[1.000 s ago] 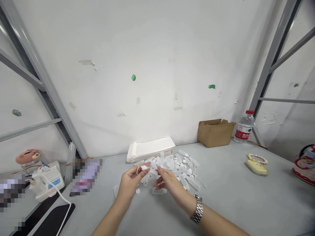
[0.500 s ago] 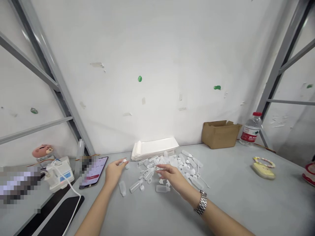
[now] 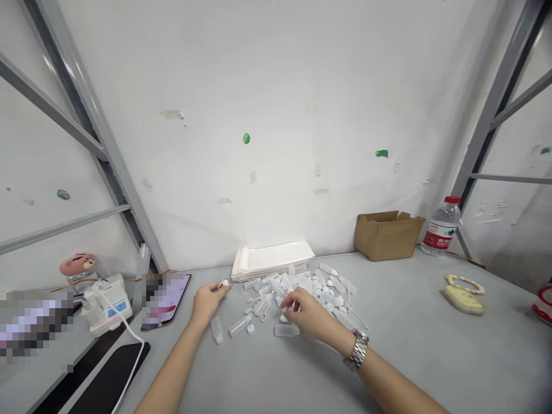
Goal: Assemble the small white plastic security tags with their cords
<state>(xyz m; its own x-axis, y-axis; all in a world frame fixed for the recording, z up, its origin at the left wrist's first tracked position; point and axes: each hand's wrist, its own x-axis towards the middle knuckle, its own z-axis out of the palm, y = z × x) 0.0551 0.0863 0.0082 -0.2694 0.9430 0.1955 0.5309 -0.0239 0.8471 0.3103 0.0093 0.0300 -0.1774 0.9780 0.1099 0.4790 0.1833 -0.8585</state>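
My left hand (image 3: 207, 302) is closed in a pinch on a small white cap (image 3: 225, 283), left of a heap of small translucent plastic bottles (image 3: 330, 270). My right hand (image 3: 307, 313) reaches over the near side of the heap with fingers curled together; what lies between the fingertips is hidden. Just below those fingertips lies a loose bottle (image 3: 285, 330) on its side. Nearer my left hand are a flat-lying bottle (image 3: 216, 330) and a clear bottle (image 3: 240, 326) with a separate white cap (image 3: 250, 329) beside it. White loops and strings show among the heap.
A stack of white sheets (image 3: 276, 256) rests against the wall behind the heap. Right of it stand a cardboard box (image 3: 388, 237) and a water bottle (image 3: 441, 227). A phone (image 3: 167, 301) and a white power strip (image 3: 107, 305) with a cable are at left. A yellow pouch (image 3: 463, 300) lies at right.
My right hand's fingers have gone from spread to curled together at the heap. My left hand has shifted slightly right, still pinching the white cap. The view has moved a little.
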